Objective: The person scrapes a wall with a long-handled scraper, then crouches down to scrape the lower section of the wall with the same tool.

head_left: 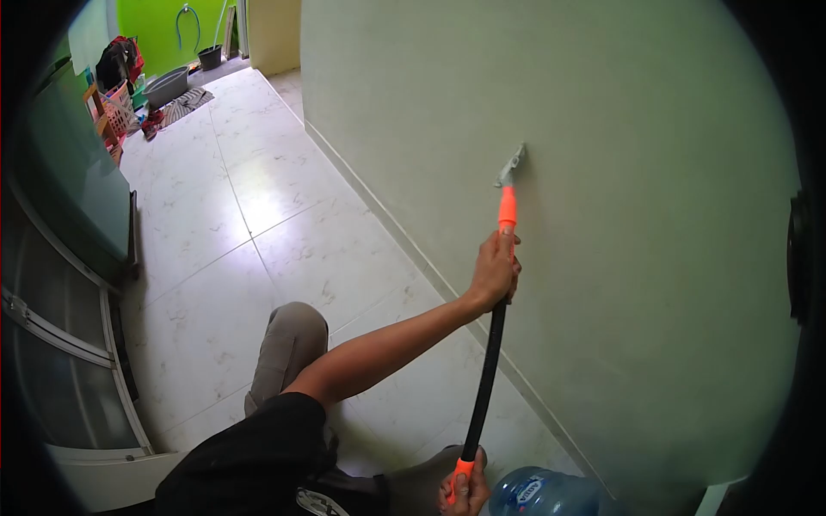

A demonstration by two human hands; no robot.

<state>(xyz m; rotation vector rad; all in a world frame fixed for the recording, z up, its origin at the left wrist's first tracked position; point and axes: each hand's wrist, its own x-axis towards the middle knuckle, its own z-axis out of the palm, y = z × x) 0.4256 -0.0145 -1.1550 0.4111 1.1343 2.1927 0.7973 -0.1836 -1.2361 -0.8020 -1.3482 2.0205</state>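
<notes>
A long-handled scraper point(487, 370) with a black shaft and orange grips runs up along the pale green wall point(654, 215). Its narrow metal head point(511, 168) is at the wall surface. My left hand point(495, 271) is wrapped round the upper part of the handle, just below the upper orange grip, with the arm stretched out. Lower down, my right hand point(465, 488) closes on the orange grip at the bottom end. Close beside the right hand is a large blue water bottle point(542, 493), partly cut off by the frame edge.
White tiles point(206, 258) cover the floor, with a baseboard point(404, 236) along the wall. A fridge point(73, 172) and a glass-fronted cabinet point(60, 361) stand at left. At the back are a grey basin point(167, 87), a pink basket point(116, 107) and a dark bucket point(210, 58).
</notes>
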